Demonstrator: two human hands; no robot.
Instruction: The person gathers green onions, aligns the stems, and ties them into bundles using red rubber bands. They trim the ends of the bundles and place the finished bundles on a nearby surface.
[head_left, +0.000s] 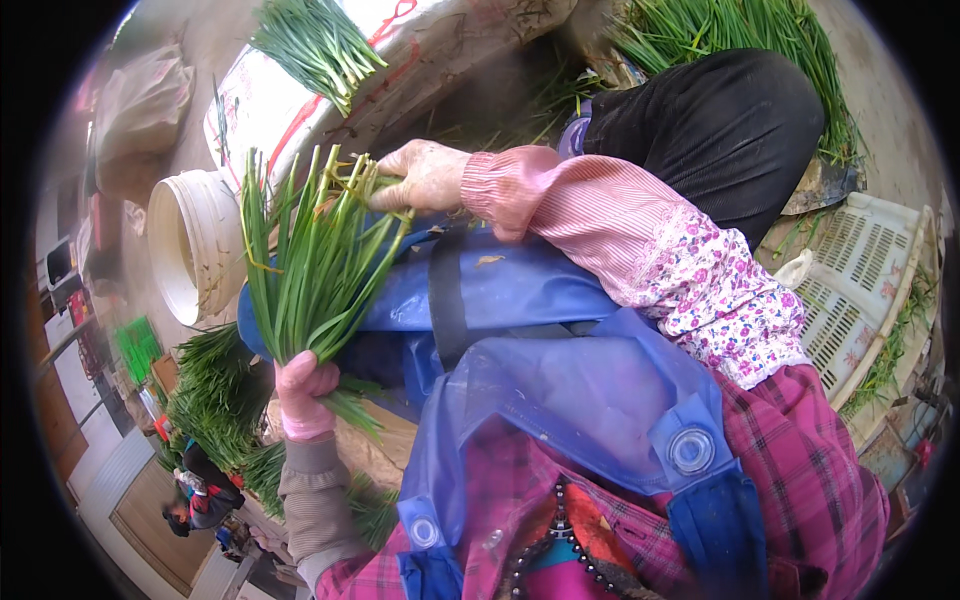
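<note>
My left hand (306, 386) is closed around the leafy end of a bunch of green leafy stalks, perhaps garlic chives (307, 277), whose cut pale ends point away from me. At those cut ends, my right hand (424, 176) pinches some stalks between thumb and fingers; a few yellowed bits cling there. Beneath the bunch lies the blue plastic apron (510, 285) over my lap. A trimmed bunch with white ends (319, 52) rests on a white wrapped bundle (465, 45) farther out.
A white plastic bucket (199, 244) lies on its side at the left. Piled greens (217, 397) stand behind my left hand, and more greens (735, 37) are at upper right. A slotted plastic basket (855, 277) is on the right. Another person (202, 495) is at lower left.
</note>
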